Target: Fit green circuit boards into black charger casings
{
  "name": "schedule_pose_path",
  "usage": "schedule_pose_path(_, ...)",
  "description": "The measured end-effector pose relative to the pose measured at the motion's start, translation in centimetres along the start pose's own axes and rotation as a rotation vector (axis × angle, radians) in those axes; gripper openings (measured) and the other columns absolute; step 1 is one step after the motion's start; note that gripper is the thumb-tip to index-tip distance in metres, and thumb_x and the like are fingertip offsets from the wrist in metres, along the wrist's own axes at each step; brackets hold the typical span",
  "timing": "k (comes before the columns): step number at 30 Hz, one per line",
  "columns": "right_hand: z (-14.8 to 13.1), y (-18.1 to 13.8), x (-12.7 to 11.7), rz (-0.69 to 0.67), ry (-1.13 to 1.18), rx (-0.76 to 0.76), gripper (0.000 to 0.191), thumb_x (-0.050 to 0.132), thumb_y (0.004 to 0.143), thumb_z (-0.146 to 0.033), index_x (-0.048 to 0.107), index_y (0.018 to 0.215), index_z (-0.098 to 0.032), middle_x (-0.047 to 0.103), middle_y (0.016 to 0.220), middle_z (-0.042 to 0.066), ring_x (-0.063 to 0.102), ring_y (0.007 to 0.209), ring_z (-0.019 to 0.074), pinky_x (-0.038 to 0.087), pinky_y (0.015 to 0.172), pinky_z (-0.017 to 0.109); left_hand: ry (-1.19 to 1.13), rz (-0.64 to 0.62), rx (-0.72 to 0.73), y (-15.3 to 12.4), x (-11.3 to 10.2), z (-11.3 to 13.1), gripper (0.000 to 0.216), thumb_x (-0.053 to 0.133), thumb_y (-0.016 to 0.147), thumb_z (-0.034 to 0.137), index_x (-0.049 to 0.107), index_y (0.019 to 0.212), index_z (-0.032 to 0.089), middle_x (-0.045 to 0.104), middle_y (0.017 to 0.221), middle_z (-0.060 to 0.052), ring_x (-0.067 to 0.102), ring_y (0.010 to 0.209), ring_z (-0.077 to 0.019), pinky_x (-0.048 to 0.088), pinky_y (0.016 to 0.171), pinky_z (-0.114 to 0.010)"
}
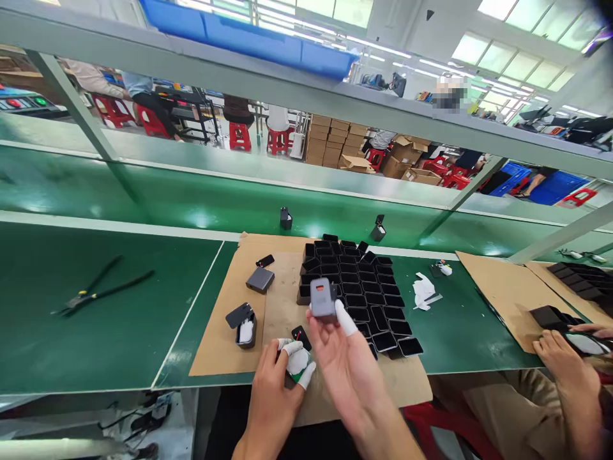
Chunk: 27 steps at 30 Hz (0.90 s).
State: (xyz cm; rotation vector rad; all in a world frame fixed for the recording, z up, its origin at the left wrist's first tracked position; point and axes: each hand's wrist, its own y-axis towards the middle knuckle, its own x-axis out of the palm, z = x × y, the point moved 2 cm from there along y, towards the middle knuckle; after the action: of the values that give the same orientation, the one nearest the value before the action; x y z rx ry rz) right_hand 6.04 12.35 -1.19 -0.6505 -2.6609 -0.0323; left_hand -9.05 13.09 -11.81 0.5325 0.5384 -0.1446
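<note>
In the head view, my right hand is raised palm up, gripping a small dark grey plastic box with an orange-red spot on its face. White finger covers show on both hands. Low over the cardboard sheet, my left hand is closed around an open black case with white and green material inside. A small black lid with a bit of red wire shows beside it. To the left lie an open black box with white contents and a closed grey box.
Many black cases stand in rows on the cardboard. Long-handled cutters lie on the green bench at left. White scraps lie to the right. A co-worker's hands hold a case at far right. A shelf beam crosses above.
</note>
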Motion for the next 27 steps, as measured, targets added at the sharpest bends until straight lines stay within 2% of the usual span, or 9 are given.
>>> schedule_pose_path(3,-1.7,7.9,1.5,0.02,-0.247,-0.132,0.05,0.073,0.104,-0.074,0.073,0.105,-0.024,0.083,0.116,0.008,0.082,0.107,0.0266,0.072,0.098,0.048,0.033,-0.019,-0.002,-0.6,0.5,-0.9,0.028,0.077,0.098,0.028,0.078,0.126,0.027,0.074,0.119,-0.01,0.077,0.111,-0.034,0.067,0.092,-0.048)
schedule_pose_path(5,-3.1,14.5,2.7,0.032,-0.455,-0.188,0.038,0.077,0.108,-0.058,0.071,0.107,-0.02,0.08,0.114,0.006,0.079,0.105,0.0233,0.07,0.099,0.045,0.064,-0.014,-0.004,-1.2,1.1,-1.8,0.031,0.072,0.1,0.03,0.079,0.13,0.026,0.074,0.126,-0.014,0.077,0.119,-0.0381,0.067,0.096,-0.053)
schedule_pose_path(8,-4.7,23.4,4.7,0.001,-0.813,-0.184,0.028,0.081,0.109,-0.04,0.075,0.122,-0.017,0.078,0.126,0.008,0.078,0.113,0.026,0.068,0.101,0.048,0.073,0.049,-0.018,-2.0,1.8,-3.1,0.033,0.07,0.099,0.03,0.08,0.13,0.024,0.076,0.134,-0.018,0.076,0.126,-0.0441,0.066,0.1,-0.059)
schedule_pose_path(10,-5.0,27.1,6.2,-0.021,-1.003,-0.15,0.032,0.08,0.11,-0.039,0.075,0.132,-0.017,0.076,0.136,0.01,0.077,0.12,0.0283,0.067,0.104,0.051,0.024,0.087,-0.034,-2.2,1.9,-3.6,0.034,0.075,0.095,0.028,0.081,0.128,0.025,0.077,0.133,-0.019,0.077,0.125,-0.0451,0.067,0.101,-0.059)
schedule_pose_path(13,-4.4,29.5,8.3,-0.067,-1.2,-0.11,0.038,0.08,0.11,-0.04,0.072,0.14,-0.018,0.074,0.142,0.012,0.076,0.123,0.0295,0.068,0.104,0.052,-0.087,0.108,-0.066,-2.3,1.5,-3.8,0.041,0.084,0.089,0.027,0.081,0.13,0.026,0.079,0.132,-0.021,0.079,0.124,-0.046,0.068,0.103,-0.058)
schedule_pose_path(17,-4.4,29.6,9.9,-0.145,-1.33,-0.134,0.037,0.08,0.111,-0.04,0.073,0.139,-0.018,0.075,0.14,0.011,0.077,0.12,0.0286,0.069,0.103,0.051,-0.241,0.142,-0.188,-1.6,0.5,-2.8,0.041,0.09,0.089,0.038,0.083,0.126,0.024,0.082,0.125,-0.021,0.08,0.121,-0.045,0.068,0.104,-0.059)
schedule_pose_path(21,-6.9,26.9,8.9,-0.199,-1.296,-0.259,0.029,0.082,0.108,-0.036,0.075,0.13,-0.017,0.076,0.138,0.011,0.076,0.122,0.029,0.065,0.107,0.053,-0.572,0.166,-0.506,-0.6,-0.2,-1.1,0.051,0.095,0.085,0.059,0.084,0.117,0.022,0.085,0.111,-0.015,0.083,0.102,-0.0356,0.07,0.097,-0.051)
schedule_pose_path(24,-9.5,20.8,5.8,-0.274,-1.14,-0.37,0.014,0.077,0.109,-0.031,0.079,0.115,-0.018,0.081,0.122,0.007,0.076,0.112,0.0248,0.062,0.106,0.044,-1.03,0.106,-0.78,0.0,-0.2,0.2,0.057,0.092,0.086,0.071,0.085,0.112,0.02,0.086,0.111,-0.016,0.085,0.097,-0.033,0.071,0.093,-0.049)
schedule_pose_path(27,-10.5,11.8,0.9,-0.337,-0.99,-0.389,0.025,0.073,0.109,-0.043,0.081,0.096,-0.023,0.082,0.097,0.003,0.075,0.093,0.0238,0.06,0.089,0.037,-1.358,0.038,-0.933,0.3,0.2,1.8,0.055,0.085,0.092,0.075,0.086,0.11,0.023,0.087,0.118,-0.016,0.086,0.1,-0.0332,0.073,0.093,-0.051)
